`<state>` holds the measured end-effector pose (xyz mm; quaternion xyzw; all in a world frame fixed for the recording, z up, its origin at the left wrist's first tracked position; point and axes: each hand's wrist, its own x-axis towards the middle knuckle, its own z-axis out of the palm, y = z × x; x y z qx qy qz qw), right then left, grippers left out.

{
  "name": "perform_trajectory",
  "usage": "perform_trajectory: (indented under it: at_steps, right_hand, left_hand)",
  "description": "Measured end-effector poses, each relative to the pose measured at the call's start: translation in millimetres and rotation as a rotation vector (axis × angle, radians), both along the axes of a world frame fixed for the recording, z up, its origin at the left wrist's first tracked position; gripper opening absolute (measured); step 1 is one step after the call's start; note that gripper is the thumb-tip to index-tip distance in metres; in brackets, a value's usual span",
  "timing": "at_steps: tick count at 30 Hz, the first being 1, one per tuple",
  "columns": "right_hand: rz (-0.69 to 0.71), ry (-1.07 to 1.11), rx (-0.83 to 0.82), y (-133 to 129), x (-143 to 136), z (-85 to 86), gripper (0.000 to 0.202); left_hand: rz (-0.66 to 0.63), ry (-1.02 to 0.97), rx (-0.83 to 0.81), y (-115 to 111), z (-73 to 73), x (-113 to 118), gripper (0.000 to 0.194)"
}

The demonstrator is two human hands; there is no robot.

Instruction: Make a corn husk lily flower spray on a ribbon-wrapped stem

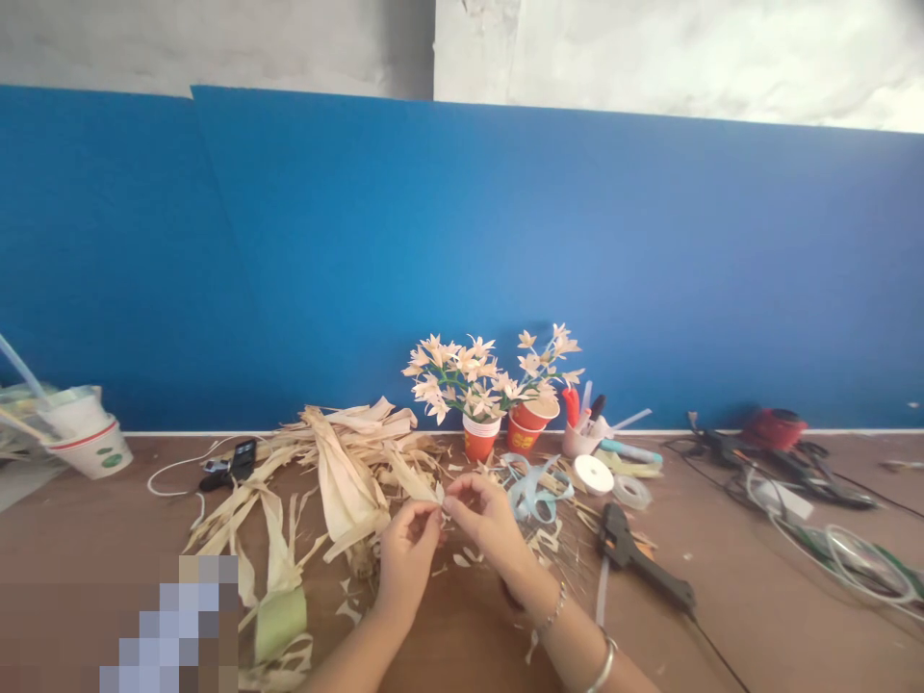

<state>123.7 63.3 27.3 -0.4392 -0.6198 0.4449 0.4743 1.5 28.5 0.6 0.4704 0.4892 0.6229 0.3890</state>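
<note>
My left hand [410, 549] and my right hand [485, 515] meet above the middle of the table, fingers pinched together. Between their fingertips is a small pale petal-like piece [440, 494], mostly covered by the fingers. Just left of my hands spreads a heap of dried corn husks [346, 476]. Beyond them, a red paper cup [479, 441] holds cream-coloured husk flowers [469, 371] on green stems. A second red cup [526, 425], tilted, stands beside it near more such flowers [552, 356]. Small cut scraps [468, 556] lie around my hands.
To the right lie a black glue gun [642, 558] with its cord, a white spool [593, 474], a tape roll [632, 492], blue ribbon [534, 496] and a pen cup [577, 440]. Cables [852, 558] fill the far right. White paper bowls [93, 448] stand far left. A blue panel [361, 241] rises behind.
</note>
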Motion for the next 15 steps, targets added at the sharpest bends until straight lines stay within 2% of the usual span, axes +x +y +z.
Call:
perform_trajectory:
  at_steps: [3, 7, 10, 15]
  right_hand:
    - [-0.018, 0.083, -0.024, 2.5, 3.0, 4.7, 0.026]
    - [-0.013, 0.079, -0.225, 6.3, 3.0, 4.8, 0.036]
    - [0.040, 0.111, -0.328, 5.3, 1.5, 3.4, 0.030]
    - [0.014, 0.184, -0.362, 3.2, 2.2, 4.9, 0.015]
  left_hand:
    - [0.001, -0.044, -0.038, 0.5, 1.7, -0.1, 0.026]
    - [-0.048, -0.081, -0.060, 1.2, -0.2, -0.4, 0.028]
    - [-0.110, -0.094, -0.079, 1.2, -2.1, 0.0, 0.029]
    - [-0.151, -0.098, -0.118, 0.8, -0.1, 1.4, 0.032]
